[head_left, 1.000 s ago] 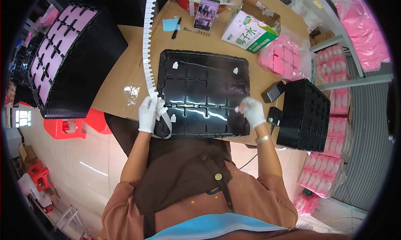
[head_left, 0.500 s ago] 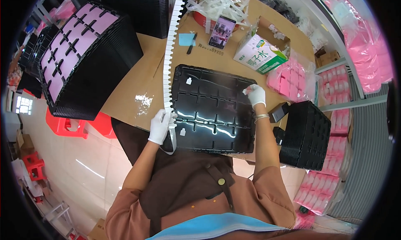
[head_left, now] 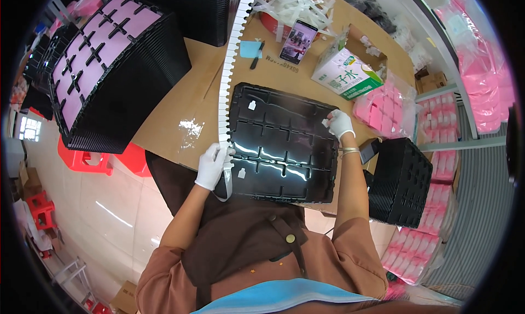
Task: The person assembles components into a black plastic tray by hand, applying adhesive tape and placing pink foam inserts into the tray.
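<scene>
White gloves cover both of your hands: your left hand pinches the strip of white labels at the left edge of the black tray, which lies on the desk, while your right hand bends its fingers together over the tray's far right corner, and whether they grasp anything you cannot tell from here. Two bottle-shaped labels sit along the tray's left side; the phone stands beyond its far edge.
</scene>
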